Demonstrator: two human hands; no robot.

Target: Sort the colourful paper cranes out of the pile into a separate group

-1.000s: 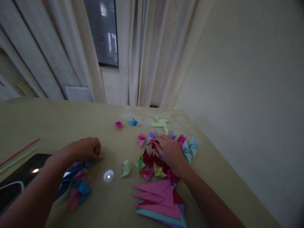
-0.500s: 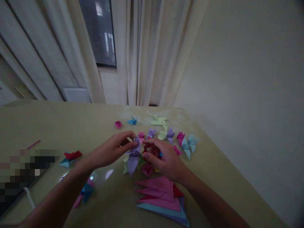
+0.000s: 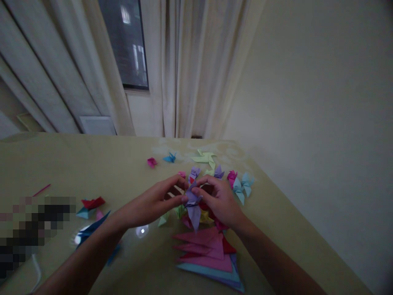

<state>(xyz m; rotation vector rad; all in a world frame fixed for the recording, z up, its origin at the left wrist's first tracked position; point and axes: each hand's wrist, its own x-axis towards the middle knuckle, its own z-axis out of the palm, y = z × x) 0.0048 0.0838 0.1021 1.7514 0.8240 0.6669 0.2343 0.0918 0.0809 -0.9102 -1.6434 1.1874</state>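
Note:
Between my hands is a purple origami crane (image 3: 193,209), its pointed parts spread out and one tip hanging down. My left hand (image 3: 170,196) pinches it from the left with thumb and fingers. From the right, my right hand (image 3: 216,196) grips its upper part between thumb and forefinger. Under and behind the hands lies a cluster of folded paper pieces, among them a yellow one (image 3: 205,217) and a green one (image 3: 180,211); my hands hide part of it. Nearer to me lies a fanned stack of folded pink, red, blue and purple paper (image 3: 205,252).
Light blue paper pieces (image 3: 238,189) lie to the right. A pale green pinwheel-like fold (image 3: 205,157), a blue crane (image 3: 170,157) and a magenta piece (image 3: 152,162) lie farther back. Red and blue folds (image 3: 93,203) are by my left forearm. The table (image 3: 276,229) meets a wall at right.
The purple crane has moved right, between both hands. My right hand has come from beside it to grip it. More dark blue paper shows by my left forearm.

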